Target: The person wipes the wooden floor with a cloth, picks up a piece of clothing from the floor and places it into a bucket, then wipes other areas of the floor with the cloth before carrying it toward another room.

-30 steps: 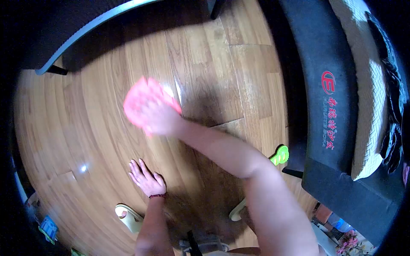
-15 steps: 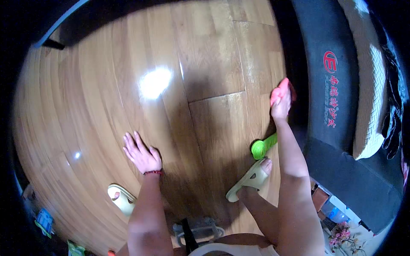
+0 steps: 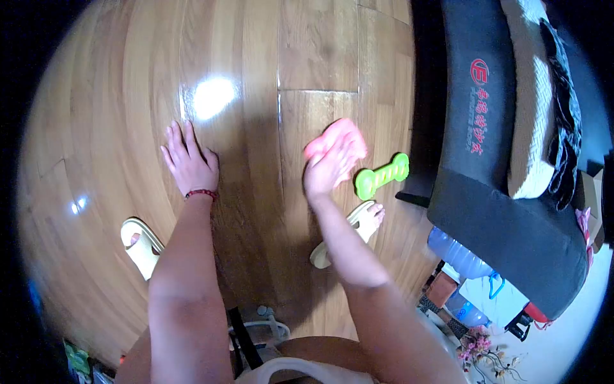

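Observation:
My right hand presses a pink cloth against the wooden floor, its fingers laid over the cloth. Just right of the cloth lies a bright green bone-shaped object. My left hand, with a dark red bracelet at the wrist, rests flat on the floor with the fingers spread and holds nothing. Pale slippers are on my feet, one beside my left forearm and the other near my right forearm.
A dark sofa with red lettering runs along the right, with a cushion on it. At the lower right are a large plastic bottle and pink flowers. Light glares off the floor ahead.
My right hand has moved with the pink cloth from the left over to the sofa's edge, then back left beside the green object. The view has shifted, and my left hand stays flat on the floor.

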